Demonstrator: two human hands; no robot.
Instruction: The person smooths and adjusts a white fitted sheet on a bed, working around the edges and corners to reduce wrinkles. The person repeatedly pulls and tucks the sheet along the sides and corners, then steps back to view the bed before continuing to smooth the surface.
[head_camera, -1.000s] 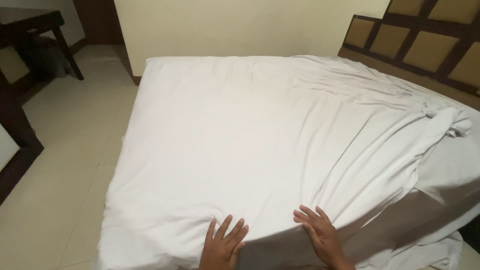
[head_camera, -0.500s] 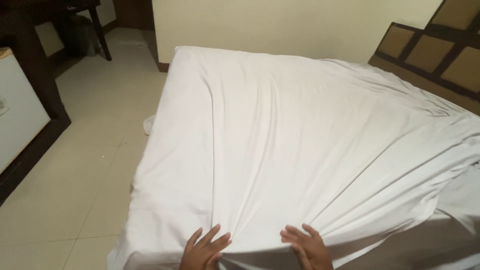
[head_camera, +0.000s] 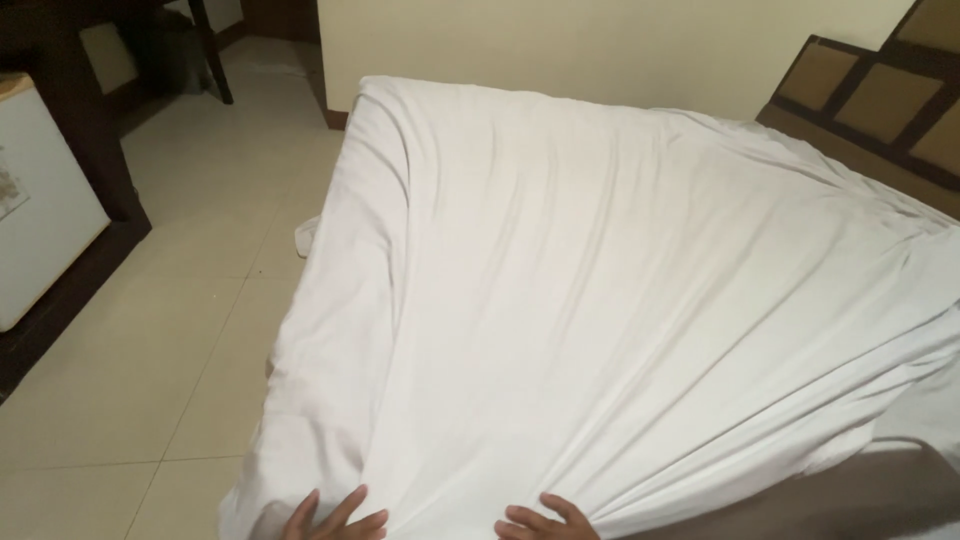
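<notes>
Hands press flat on the near edge of a white sheet (head_camera: 620, 300) in the head view: the left hand (head_camera: 335, 518) lies with fingers spread and released, grasping nothing, and the right hand (head_camera: 545, 520) lies likewise splayed on the cloth a little apart from it. That sheet is spread over the bed, with long creases fanning away from the hands towards the far corners, its left side draping down to the tiled floor (head_camera: 150, 330). A brown panelled headboard (head_camera: 870, 110) stands at the bed's right end, and a white cabinet (head_camera: 40, 210) stands at the left, well apart from the bed.
</notes>
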